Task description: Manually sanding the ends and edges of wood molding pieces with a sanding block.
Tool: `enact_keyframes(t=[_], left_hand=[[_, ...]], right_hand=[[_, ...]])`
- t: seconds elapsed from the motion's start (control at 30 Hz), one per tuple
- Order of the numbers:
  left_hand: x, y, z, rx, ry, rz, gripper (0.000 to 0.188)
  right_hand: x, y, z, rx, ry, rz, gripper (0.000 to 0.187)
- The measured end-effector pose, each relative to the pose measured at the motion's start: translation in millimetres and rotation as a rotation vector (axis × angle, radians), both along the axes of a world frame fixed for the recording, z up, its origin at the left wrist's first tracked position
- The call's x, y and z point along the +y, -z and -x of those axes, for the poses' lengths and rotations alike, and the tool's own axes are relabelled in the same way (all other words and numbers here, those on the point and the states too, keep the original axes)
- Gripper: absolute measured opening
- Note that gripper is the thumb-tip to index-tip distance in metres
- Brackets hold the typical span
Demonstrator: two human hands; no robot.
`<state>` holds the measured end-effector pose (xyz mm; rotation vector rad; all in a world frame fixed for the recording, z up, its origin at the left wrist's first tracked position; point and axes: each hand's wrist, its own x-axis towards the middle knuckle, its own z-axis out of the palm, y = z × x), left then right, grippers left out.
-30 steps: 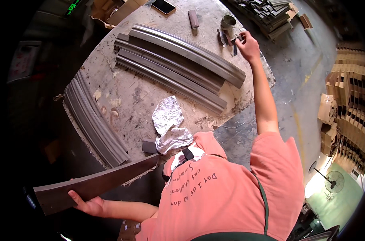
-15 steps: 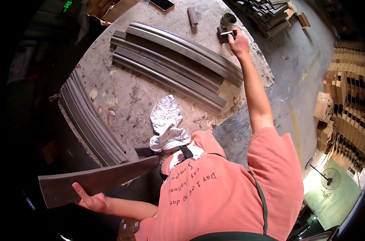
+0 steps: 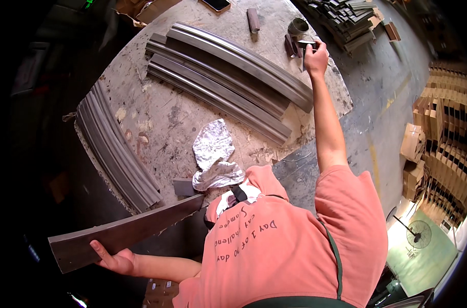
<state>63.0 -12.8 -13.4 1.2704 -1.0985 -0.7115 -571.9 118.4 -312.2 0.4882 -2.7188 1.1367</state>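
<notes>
The head view is a wide fisheye, worn high and facing steeply down — the pink shirt [image 3: 295,241] looms close in its lower middle, the counter [image 3: 164,118] spreads beyond. The left fingers [image 3: 104,253] fall at lower left, the right fingers [image 3: 314,55] farther off at upper right; the floor [image 3: 367,113] bends toward a dark rim.

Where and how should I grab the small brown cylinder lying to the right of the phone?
Probably around its middle, from above, pinching across its two long sides. The brown cylinder seems to lie lengthwise away from you, apart from the phone and the grey curved strips, leaving both sides open.
</notes>
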Motion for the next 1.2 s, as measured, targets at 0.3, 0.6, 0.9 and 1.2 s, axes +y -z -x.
enact_keyframes(t=[0.3, 0.6, 0.9, 1.2], left_hand=[[-1, 1, 1, 0.035, 0.048, -0.017, 0.06], [-4, 3, -1, -0.009, 0.022, -0.012, 0.053], [-5, 3, 1, 0.041, -0.013, -0.037, 0.061], [-8, 5, 2, -0.014, 0.008, -0.006, 0.054]], right_hand=[[-4, -23, -8, -0.045, -0.505, -0.346, 0.036], [-7, -19, 0, -0.041, -0.514, -0.531, 0.035], [-6, -9, 7, -0.071, -0.428, -0.594, 0.035], [-8, -3, 20, -0.02, -0.423, -0.623, 0.035]])
